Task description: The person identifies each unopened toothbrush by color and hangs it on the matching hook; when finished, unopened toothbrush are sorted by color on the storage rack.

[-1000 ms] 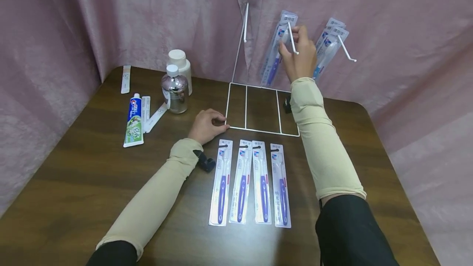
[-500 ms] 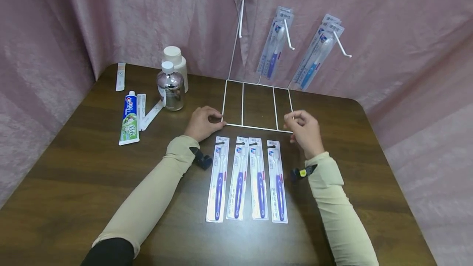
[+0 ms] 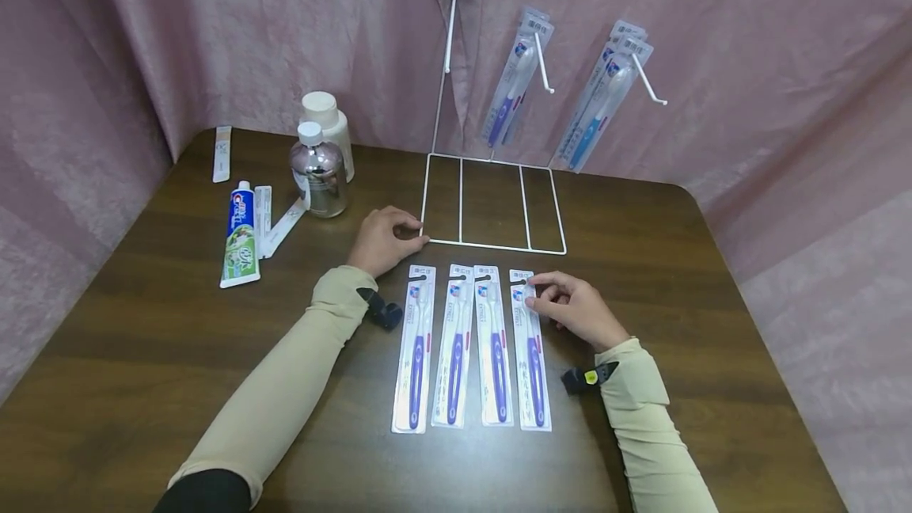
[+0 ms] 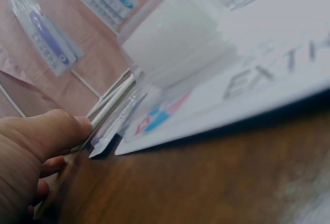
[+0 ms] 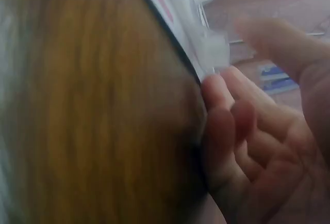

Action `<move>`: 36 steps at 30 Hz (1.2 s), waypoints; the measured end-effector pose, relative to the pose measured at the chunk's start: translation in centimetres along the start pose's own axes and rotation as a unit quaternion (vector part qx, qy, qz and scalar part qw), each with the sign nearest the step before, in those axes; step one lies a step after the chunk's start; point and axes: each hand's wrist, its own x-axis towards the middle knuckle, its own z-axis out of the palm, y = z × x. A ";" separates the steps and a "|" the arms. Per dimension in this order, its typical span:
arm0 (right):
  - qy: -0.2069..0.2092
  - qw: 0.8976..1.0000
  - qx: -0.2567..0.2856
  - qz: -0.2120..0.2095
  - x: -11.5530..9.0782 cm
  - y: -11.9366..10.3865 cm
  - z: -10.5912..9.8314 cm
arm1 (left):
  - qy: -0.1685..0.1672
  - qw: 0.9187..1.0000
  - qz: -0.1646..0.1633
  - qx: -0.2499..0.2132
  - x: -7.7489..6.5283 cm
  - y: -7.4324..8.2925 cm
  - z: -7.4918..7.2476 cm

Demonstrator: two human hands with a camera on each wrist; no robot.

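My left hand pinches the near left corner of a white wire display rack; in the left wrist view its thumb lies against the wire. Several packaged toothbrushes with purple handles lie side by side on the table. My right hand is at the top of the rightmost packaged toothbrush. In the right wrist view the fingertips meet the package edge, while the thumb stays apart above it. More packaged toothbrushes hang on the rack's middle hook and right hook.
The left hook carries nothing. On the table's left are a toothpaste tube, a silvery bottle, a white bottle and several narrow white packets. A pink curtain hangs behind the table.
My right hand has come down from the middle hook, past the rack's near right corner, to the rightmost toothbrush on the table. My left hand has kept its grip on the rack corner.
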 end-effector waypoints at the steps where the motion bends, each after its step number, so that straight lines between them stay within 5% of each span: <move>1: -0.010 1.000 -0.016 -0.009 -0.1 -0.1 -0.2 | 0.001 1.000 0.002 0.000 0.0 0.0 0.0; 8: -0.007 0.996 -0.088 -0.033 -0.6 -0.1 -0.4 | -0.003 1.000 0.003 0.003 0.2 0.6 0.1; 15: 0.029 0.993 -0.102 -0.053 -0.1 -0.3 -0.4 | 0.003 1.000 0.001 0.006 0.4 0.6 -0.4; 27: 0.053 0.998 0.021 -0.039 -0.5 0.9 -1.0 | -0.006 1.000 -0.007 -0.001 -0.5 0.1 -0.2; 32: 0.143 0.986 0.014 -0.085 -0.1 -0.5 -1.9 | -0.004 1.000 0.013 -0.004 -0.4 -0.3 0.0; 36: 0.262 0.953 -0.007 -0.154 1.4 -4.2 -3.3 | 0.004 1.000 0.018 -0.007 -0.1 -0.4 -0.3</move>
